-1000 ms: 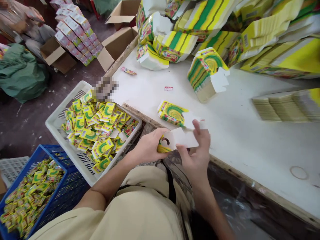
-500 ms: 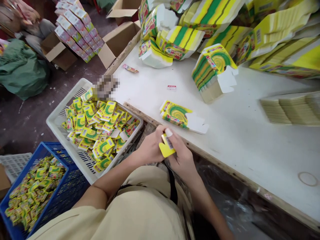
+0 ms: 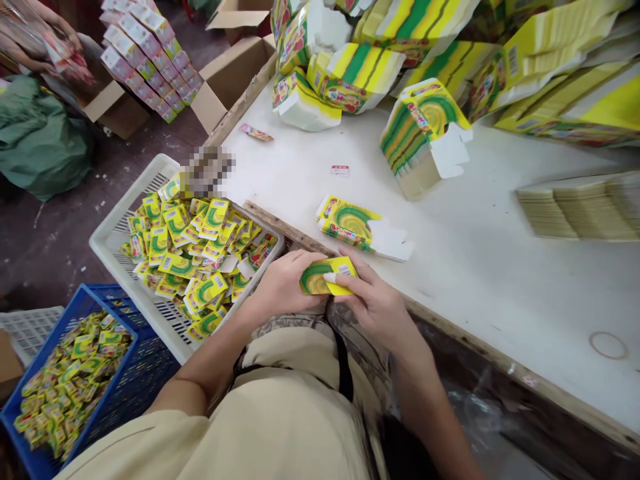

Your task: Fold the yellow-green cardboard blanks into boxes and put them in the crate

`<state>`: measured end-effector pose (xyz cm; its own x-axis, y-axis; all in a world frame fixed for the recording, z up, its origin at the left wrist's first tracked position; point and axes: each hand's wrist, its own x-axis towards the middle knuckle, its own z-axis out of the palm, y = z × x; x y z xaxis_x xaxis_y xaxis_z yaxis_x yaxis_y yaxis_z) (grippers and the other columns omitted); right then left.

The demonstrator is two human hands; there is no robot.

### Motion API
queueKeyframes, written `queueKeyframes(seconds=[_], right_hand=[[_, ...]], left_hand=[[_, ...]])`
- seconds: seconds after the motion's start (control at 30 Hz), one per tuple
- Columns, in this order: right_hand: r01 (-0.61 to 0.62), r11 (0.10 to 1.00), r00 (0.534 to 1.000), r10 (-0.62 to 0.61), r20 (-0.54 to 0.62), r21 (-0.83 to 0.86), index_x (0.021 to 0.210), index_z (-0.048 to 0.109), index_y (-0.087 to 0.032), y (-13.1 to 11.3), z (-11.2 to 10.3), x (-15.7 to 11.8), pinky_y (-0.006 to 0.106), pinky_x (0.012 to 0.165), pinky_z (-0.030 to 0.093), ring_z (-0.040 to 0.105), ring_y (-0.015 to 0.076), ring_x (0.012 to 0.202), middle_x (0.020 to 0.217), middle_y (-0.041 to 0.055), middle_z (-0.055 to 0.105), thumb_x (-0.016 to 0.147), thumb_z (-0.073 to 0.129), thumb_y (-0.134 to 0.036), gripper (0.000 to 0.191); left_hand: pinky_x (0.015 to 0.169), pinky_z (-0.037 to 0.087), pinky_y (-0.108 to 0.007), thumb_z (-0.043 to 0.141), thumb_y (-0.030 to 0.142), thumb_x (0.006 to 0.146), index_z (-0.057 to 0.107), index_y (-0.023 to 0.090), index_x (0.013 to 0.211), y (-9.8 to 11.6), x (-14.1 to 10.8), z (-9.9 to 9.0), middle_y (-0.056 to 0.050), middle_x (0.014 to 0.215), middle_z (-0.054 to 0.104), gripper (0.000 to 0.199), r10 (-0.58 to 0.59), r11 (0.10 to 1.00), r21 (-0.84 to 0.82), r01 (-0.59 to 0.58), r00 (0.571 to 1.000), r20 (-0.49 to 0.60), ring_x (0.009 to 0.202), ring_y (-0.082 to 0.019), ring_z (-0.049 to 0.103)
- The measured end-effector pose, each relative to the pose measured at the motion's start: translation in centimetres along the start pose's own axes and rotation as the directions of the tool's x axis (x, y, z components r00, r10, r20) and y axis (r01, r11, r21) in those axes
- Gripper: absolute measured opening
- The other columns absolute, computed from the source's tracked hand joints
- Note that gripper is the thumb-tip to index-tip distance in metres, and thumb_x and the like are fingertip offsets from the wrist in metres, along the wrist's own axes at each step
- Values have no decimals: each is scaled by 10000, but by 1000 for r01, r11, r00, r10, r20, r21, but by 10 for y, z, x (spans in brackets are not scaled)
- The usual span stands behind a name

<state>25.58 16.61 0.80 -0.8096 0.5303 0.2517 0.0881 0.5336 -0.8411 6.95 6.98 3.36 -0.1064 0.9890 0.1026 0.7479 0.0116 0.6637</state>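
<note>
Between my hands, just off the table's front edge, is a small yellow and green printed carton (image 3: 320,275). My left hand (image 3: 285,283) grips its left end, with fingers curled behind it. My right hand (image 3: 373,300) pinches its right end near the barcode, thumb lying across the front. Beyond them on the white table (image 3: 450,267) lies a short stack of flat cartons (image 3: 350,223) with white flaps pointing right. To my left, a white plastic basket (image 3: 113,250) holds a heap of similar small cartons (image 3: 200,253).
A blue crate (image 3: 145,363) of more cartons stands lower left. Bundles of flat cartons (image 3: 385,73) are piled along the table's back. A small wrapped packet (image 3: 257,133) and a rubber band (image 3: 609,345) lie on the table. Another person's hands (image 3: 63,43) show at upper left.
The carton has turned from nearly end-on to showing its printed face. My hands have spread slightly apart, one at each end. At upper left, the other person now handles a clear bag.
</note>
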Motion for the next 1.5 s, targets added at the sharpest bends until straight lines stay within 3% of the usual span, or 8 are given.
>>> queueKeyframes(seconds=[0.13,0.27,0.37,0.6,0.83,1.1,1.33,1.5], right_hand=[[-24,997,996,17,85,78,1121,697,-248,1,-10,-1,463,1054,503,559,274,1301,1450,107,535,863,669,-240,260],[-71,994,990,80,-117,84,1072,699,-211,-1,8,0,470,1053,499,566,284,1291,1432,140,545,839,679,-194,234],[-49,996,985,61,-159,77,1130,657,-198,-3,20,0,466,1071,480,525,282,1333,1475,166,490,866,649,-192,264],[12,996,999,-16,48,86,1047,635,-237,2,-1,1,447,1040,496,545,265,1292,1395,117,543,905,598,-203,151],[-19,1000,999,19,-46,-9,1193,593,-216,0,8,5,459,1049,480,512,277,1318,1425,162,479,931,556,-204,265],[-11,996,985,-3,172,83,1166,629,-240,12,-15,2,445,1023,493,547,265,1268,1333,119,558,931,576,-239,241],[-25,1000,998,25,-51,-3,1217,618,-231,6,15,1,515,1085,440,439,319,1382,1512,151,384,905,598,-221,313],[-29,999,998,28,-51,-17,1297,531,-220,2,18,3,516,1101,422,423,310,1396,1492,177,399,919,583,-245,383]], left_hand=[[862,526,-346,723,238,685,596,194,1135,3,1,-7,-68,1060,706,469,53,997,61,-55,998,33,956,-228,667],[895,519,-389,716,234,689,585,168,1147,7,3,-4,-93,1104,703,480,62,986,156,-61,998,-1,996,-259,661],[904,518,-382,717,227,691,570,170,1180,6,2,-4,-92,1138,694,514,56,988,143,-52,998,-23,1024,-253,653],[870,522,-341,736,250,704,599,186,1139,1,1,-8,-58,1058,707,461,40,995,93,-42,999,15,961,-216,663],[900,522,-355,727,277,712,592,196,1157,-1,6,-4,-73,1111,706,472,25,999,49,-25,1000,-5,1007,-231,668],[826,541,-343,745,299,688,616,167,1107,1,7,-1,-69,997,724,457,36,999,9,-37,997,71,905,-227,686],[890,529,-386,713,205,663,576,162,1161,7,7,3,-100,1121,697,518,-14,999,48,13,999,29,1002,-258,664],[923,518,-398,729,226,665,575,176,1178,7,8,1,-94,1131,695,537,-20,997,72,19,1000,15,1023,-265,662]])
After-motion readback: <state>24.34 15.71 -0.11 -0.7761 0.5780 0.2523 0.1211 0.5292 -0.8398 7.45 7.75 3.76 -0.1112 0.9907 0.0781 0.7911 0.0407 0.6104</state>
